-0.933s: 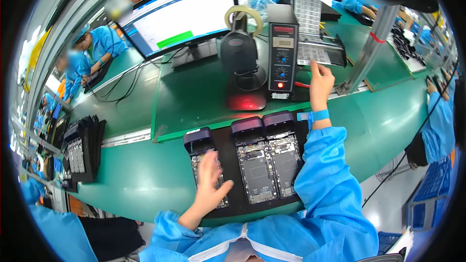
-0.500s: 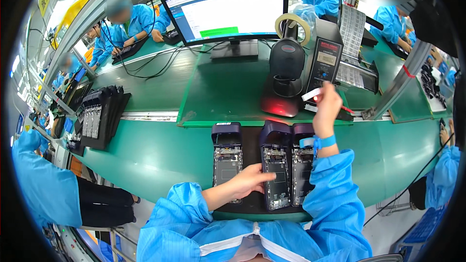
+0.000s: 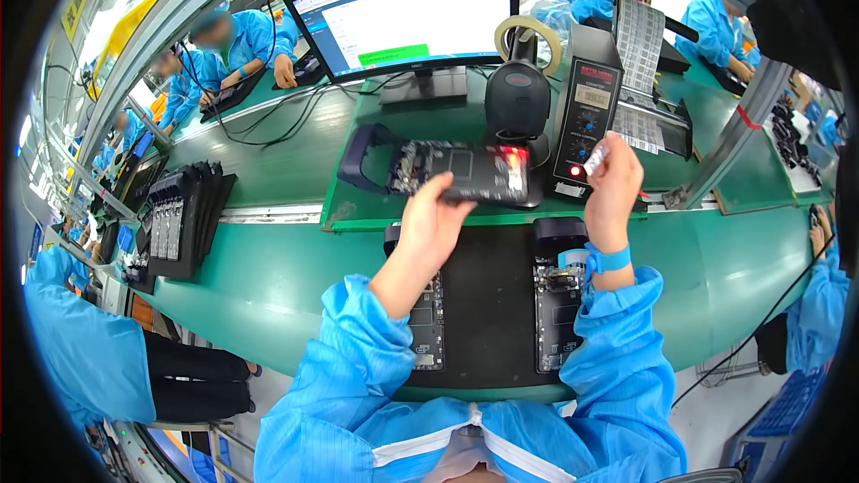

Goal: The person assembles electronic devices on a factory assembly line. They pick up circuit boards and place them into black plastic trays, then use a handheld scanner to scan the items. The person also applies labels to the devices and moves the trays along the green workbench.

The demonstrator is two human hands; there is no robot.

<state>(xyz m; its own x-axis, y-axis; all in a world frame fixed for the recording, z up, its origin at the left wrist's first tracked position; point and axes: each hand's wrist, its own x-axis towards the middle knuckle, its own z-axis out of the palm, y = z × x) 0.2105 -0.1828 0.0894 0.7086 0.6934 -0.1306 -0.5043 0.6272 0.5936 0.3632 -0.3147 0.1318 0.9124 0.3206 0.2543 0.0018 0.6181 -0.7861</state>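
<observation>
My left hand (image 3: 428,228) grips an opened handheld terminal (image 3: 458,165), its circuit board exposed and a dark purple hood at its left end. The terminal is tilted above the bench before a black stand scanner (image 3: 517,105); red light falls on its right end. Between the fingertips of my right hand (image 3: 616,192) is a small whitish label (image 3: 595,159), close to the front of a black label dispenser (image 3: 586,112). Two more opened terminals lie on a dark mat (image 3: 488,304): a left terminal (image 3: 429,326), partly behind my left arm, and a right terminal (image 3: 555,313) beside my right sleeve.
A monitor (image 3: 407,13) stands at the back, cables to its left. A tape roll (image 3: 552,40) sits over the scanner. Black trays (image 3: 183,219) with parts lean at the left. A metal post (image 3: 734,143) rises at the right. Several co-workers in blue sit beyond the bench.
My left hand has lifted the middle terminal off the mat and turned it sideways toward the scanner. My right hand, still holding the label, has shifted slightly right and down.
</observation>
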